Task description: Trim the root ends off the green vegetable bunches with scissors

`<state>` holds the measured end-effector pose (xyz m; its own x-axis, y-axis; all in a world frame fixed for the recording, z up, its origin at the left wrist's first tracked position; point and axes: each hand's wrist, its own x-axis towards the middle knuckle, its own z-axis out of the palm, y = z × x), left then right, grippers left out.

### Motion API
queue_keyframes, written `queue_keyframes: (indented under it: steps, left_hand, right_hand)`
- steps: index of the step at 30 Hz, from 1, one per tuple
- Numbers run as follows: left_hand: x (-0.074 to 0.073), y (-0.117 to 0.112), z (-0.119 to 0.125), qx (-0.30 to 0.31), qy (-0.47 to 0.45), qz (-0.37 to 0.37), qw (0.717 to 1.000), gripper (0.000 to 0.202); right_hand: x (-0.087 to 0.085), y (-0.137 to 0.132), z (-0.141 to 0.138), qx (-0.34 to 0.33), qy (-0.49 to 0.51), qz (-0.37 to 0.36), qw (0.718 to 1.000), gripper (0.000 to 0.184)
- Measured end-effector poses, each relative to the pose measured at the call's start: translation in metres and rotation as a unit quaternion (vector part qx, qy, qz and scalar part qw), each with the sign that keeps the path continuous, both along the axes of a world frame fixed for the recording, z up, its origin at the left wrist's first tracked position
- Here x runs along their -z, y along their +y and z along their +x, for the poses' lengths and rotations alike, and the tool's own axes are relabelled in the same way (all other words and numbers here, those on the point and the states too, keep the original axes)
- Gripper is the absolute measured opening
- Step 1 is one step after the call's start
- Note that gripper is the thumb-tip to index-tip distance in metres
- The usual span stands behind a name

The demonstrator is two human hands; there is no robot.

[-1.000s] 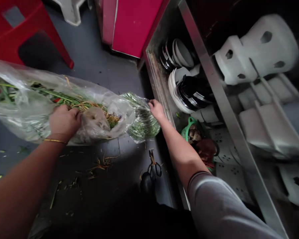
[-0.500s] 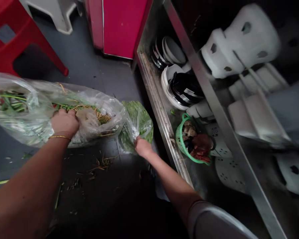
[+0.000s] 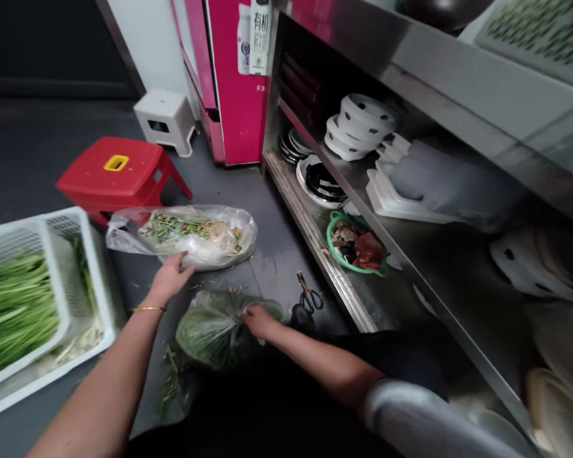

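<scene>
My right hand (image 3: 259, 321) is closed on the gathered top of a clear plastic bag of green vegetables (image 3: 207, 331), close in front of my body. My left hand (image 3: 172, 278) is by the near edge of a long clear plastic bag of vegetable scraps (image 3: 198, 238), which lies on the floor. Its fingers are parted and nothing shows in them. Whether the fingertips touch that bag I cannot tell. Scissors (image 3: 309, 294) lie on the floor to the right of the green bag.
White crates (image 3: 83, 254) of long green vegetables stand at the left. Behind the scrap bag are a red stool (image 3: 114, 172) and a white stool (image 3: 165, 117). Along the right runs a metal shelf (image 3: 310, 245) with plates (image 3: 322, 181) and a green basket (image 3: 337, 254).
My right hand has brought the green bag nearer to my body, away from the scrap bag's end. My left hand has come off the scrap bag's middle. The view has tilted up, showing the crates.
</scene>
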<state>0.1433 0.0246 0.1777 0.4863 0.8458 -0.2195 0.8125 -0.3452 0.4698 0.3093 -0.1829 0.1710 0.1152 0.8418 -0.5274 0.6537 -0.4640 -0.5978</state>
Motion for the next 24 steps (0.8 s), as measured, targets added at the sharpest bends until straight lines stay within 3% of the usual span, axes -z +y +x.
queue_keyframes:
  steps: [3,6,8,11,14,17,19,21,24]
  left_hand:
    - [-0.031,-0.074,-0.013,0.185,-0.069,-0.115,0.974,0.060]
    - [-0.045,-0.149,-0.015,0.329,-0.098,-0.073,0.937,0.054]
    - [-0.046,-0.188,-0.011,0.281,-0.088,-0.003,0.956,0.029]
    - [-0.040,-0.220,-0.004,0.107,-0.111,0.048,0.987,0.015]
    - [-0.029,-0.225,0.001,-0.021,-0.150,0.000,0.988,0.010]
    - [-0.012,-0.218,0.001,-0.076,-0.146,-0.053,0.985,0.020]
    - [0.004,-0.211,-0.001,-0.100,-0.129,-0.080,0.983,0.026]
    - [0.023,-0.205,-0.003,-0.120,-0.103,-0.114,0.981,0.024]
    - [0.047,-0.199,-0.006,-0.143,-0.061,-0.163,0.974,0.018]
  right_hand:
    - [-0.036,-0.028,-0.012,-0.029,0.032,0.034,0.998,0.025]
    - [-0.071,-0.049,-0.015,-0.081,0.076,0.070,0.991,0.022]
    - [-0.089,-0.055,-0.014,-0.097,0.095,0.093,0.986,0.019]
    - [-0.107,-0.055,-0.011,-0.079,0.103,0.135,0.982,0.019]
    - [-0.119,-0.051,-0.001,-0.037,0.111,0.164,0.979,0.014]
    - [-0.123,-0.048,0.021,0.028,0.161,0.195,0.967,0.018]
    - [-0.118,-0.048,0.038,0.086,0.182,0.227,0.953,0.023]
    - [-0.104,-0.055,0.049,0.106,0.144,0.223,0.958,0.023]
    - [-0.070,-0.081,0.046,0.046,0.070,0.149,0.985,0.021]
